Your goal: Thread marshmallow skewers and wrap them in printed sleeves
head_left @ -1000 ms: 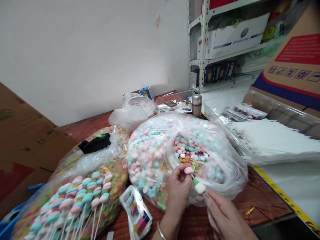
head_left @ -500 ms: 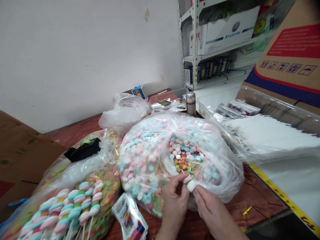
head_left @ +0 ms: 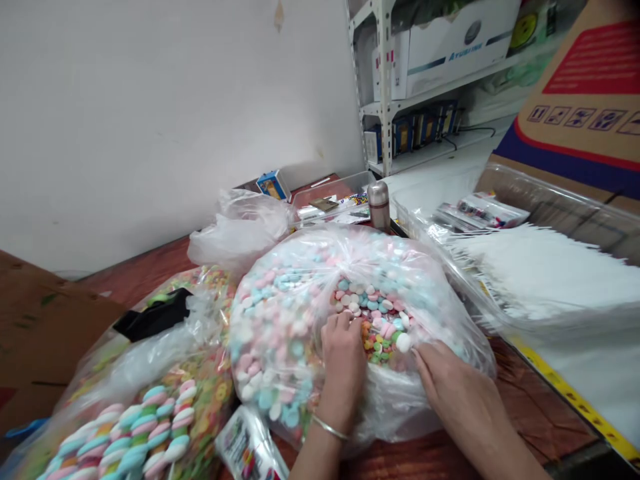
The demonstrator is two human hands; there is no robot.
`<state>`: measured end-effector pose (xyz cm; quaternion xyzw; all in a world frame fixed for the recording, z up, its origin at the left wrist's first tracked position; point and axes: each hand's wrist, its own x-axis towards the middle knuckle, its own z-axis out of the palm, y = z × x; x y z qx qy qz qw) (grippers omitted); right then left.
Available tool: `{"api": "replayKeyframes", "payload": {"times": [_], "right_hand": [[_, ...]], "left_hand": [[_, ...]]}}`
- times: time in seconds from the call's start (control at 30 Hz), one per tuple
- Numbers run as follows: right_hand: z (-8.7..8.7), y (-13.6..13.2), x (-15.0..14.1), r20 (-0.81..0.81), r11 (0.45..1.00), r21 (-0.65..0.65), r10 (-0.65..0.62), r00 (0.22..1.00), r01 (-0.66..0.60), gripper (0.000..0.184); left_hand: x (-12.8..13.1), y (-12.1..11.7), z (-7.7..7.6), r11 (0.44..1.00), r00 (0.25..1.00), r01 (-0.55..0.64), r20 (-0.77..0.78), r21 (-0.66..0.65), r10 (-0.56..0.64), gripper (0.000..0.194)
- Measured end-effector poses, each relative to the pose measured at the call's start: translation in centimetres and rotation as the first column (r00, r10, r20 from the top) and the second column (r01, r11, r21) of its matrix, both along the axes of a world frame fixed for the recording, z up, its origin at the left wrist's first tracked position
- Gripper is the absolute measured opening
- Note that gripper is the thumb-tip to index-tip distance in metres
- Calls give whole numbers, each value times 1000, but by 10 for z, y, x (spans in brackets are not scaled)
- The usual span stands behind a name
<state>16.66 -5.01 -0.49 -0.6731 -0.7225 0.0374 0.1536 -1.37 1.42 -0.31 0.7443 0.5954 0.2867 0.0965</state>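
A large clear plastic bag (head_left: 270,307) of pink, blue and white marshmallow candies lies in front of me, with small coloured ring candies (head_left: 377,343) showing in its opening. My left hand (head_left: 344,350), with a bangle at the wrist, reaches over the opening's left side. Its fingers bend down toward the candies, and the fingertips are hidden. At the right side of the opening my right hand (head_left: 445,377) is closed in a pinch, with a round white marshmallow (head_left: 403,342) at its fingertips. Any stick under that marshmallow is out of sight.
Twisted marshmallow skewers (head_left: 145,427) rest on another candy bag (head_left: 210,373) at left, near a black object (head_left: 153,317). Printed packets (head_left: 250,443) lie at the front. A clear tray (head_left: 480,303) of white sticks (head_left: 545,267) is at right. A metal flask (head_left: 379,205) stands behind.
My hands were together at the bag's near edge, over pink and white marshmallows. Now the left has moved up into the opening, and the right has shifted right with the white marshmallow.
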Motion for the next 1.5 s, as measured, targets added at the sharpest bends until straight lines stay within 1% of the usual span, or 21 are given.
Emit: {"api": "replayKeyframes", "payload": {"times": [0.07, 0.13, 0.23, 0.3, 0.43, 0.5, 0.6, 0.63, 0.7, 0.77, 0.8, 0.83, 0.9, 0.93, 0.97, 1.0, 1.03, 1.1, 1.17, 1.37, 1.5], "right_hand": [[-3, 2, 0, 6, 1000, -4, 15, 1000, -15, 19], [-7, 3, -2, 2, 1000, -10, 19, 1000, -19, 19], [-11, 3, -5, -19, 1000, -15, 12, 1000, -13, 17], [-11, 4, -6, -39, 1000, -11, 16, 999, -16, 16], [-10, 6, -7, -85, 998, 21, 54, 995, -52, 21], [-10, 6, -8, -96, 997, 52, 70, 993, -65, 25], [-13, 3, -11, -127, 996, 83, 55, 990, -44, 31], [-14, 1, -12, -163, 996, 83, 48, 985, -35, 32], [-17, -1, -15, -297, 997, 67, 52, 953, -33, 33], [-20, -2, -16, -483, 998, 28, 55, 874, -47, 33], [-21, -3, -15, -576, 999, 4, 46, 816, -54, 33], [-23, -2, -14, -655, 998, -26, 30, 755, -62, 33], [-25, -1, -11, -760, 994, -82, -11, 649, -79, 34], [-26, -1, -9, -791, 991, -102, -27, 611, -88, 35], [-26, 0, -7, -811, 989, -117, -41, 584, -94, 36], [-27, 0, -5, -824, 988, -125, -50, 564, -95, 37], [-27, 0, -3, -833, 987, -126, -54, 550, -95, 38], [-26, 0, 1, -843, 989, -124, -60, 535, -85, 39], [-25, 0, 3, -840, 990, -124, -68, 538, -68, 40], [-26, -1, 4, -819, 985, -155, -84, 568, -77, 41], [-30, -1, 2, -814, 982, -162, -74, 577, -102, 41]], "left_hand": [[2, 10, -4, 1000, 999, 2, 42, -15, -1, 15], [0, 15, -6, 1000, 995, 0, 103, -31, 3, 16], [-4, 14, -4, 996, 971, -43, 231, -76, 60, 18], [-5, 11, -2, 987, 941, -60, 323, -147, 105, 16], [3, 4, 1, 953, 867, 14, 477, -304, 140, 21], [10, -1, 2, 941, 835, 42, 529, -335, 151, 21], [17, -11, 4, 939, 806, 66, 573, -338, 150, 20], [18, -14, 4, 940, 805, 77, 577, -331, 137, 20], [18, -20, 4, 946, 806, 104, 584, -307, 101, 21], [15, -20, 3, 955, 802, 107, 592, -278, 83, 29], [13, -17, 3, 963, 814, 86, 575, -257, 81, 34], [11, -12, 2, 974, 854, 57, 515, -219, 66, 38], [9, 2, 1, 995, 960, 23, 280, -101, 6, 37], [9, 10, 1, 998, 990, 36, 140, -43, -29, 33], [9, 18, 0, 998, 998, 63, 21, -4, -63, 29], [9, 25, 0, 996, 994, 91, -57, 12, -90, 26], [9, 32, 0, 994, 990, 110, -95, 14, -108, 24], [9, 40, 0, 993, 984, 118, -135, 10, -116, 21], [6, 41, 1, 993, 977, 120, -176, 7, -117, 18], [-1, 25, 5, 989, 952, 145, -266, -39, -150, 11], [0, 19, 1, 991, 958, 129, -254, -37, -135, 12]]}}
